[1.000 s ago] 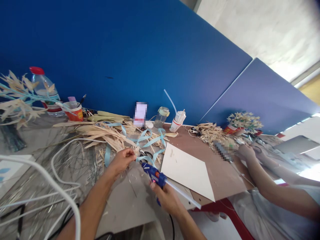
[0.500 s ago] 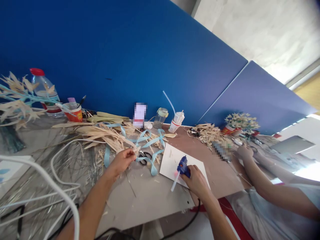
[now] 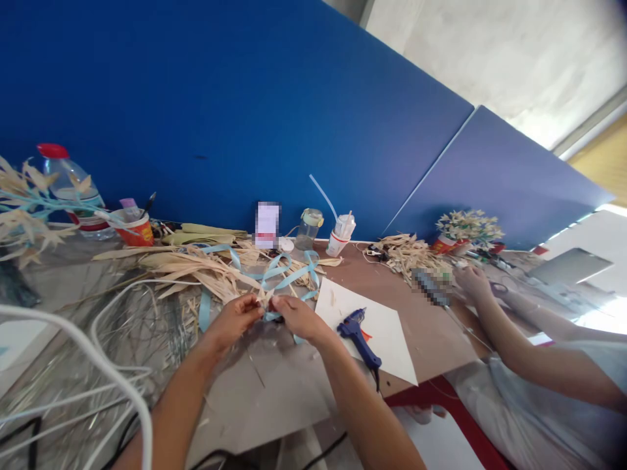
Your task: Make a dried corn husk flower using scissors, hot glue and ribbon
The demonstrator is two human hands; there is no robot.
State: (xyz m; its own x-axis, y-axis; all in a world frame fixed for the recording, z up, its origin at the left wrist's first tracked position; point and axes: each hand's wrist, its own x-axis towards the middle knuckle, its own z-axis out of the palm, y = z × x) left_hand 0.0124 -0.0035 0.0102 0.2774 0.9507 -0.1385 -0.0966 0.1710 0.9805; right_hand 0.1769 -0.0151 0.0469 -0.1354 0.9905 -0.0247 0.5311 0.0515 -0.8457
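Observation:
My left hand [image 3: 239, 318] is closed in a pinch on a small pale husk flower [image 3: 263, 298], with a thin stem [image 3: 257, 367] pointing down below it. Right beside it, my right hand [image 3: 298, 318] pinches the light blue ribbon [image 3: 271, 316] close against the flower's base. The fingertips almost meet and cover part of the flower. More of the ribbon loops over the husk strips behind. A blue glue gun [image 3: 361, 336] lies on a white board [image 3: 392, 320] to the right of my right hand.
Dried husk strips [image 3: 196, 269] pile up behind my hands. Thin wires [image 3: 132, 333] and a white cable [image 3: 117, 369] spread at left. Along the blue partition stand a red paper cup [image 3: 134, 232], a bottle [image 3: 309, 230] and a white cup [image 3: 339, 238]. A co-worker's arm [image 3: 509, 339] reaches in at right.
My right hand has let go of the glue gun, which now lies on the board. It has moved left to the flower and taken hold of the ribbon. My left hand keeps its pinch.

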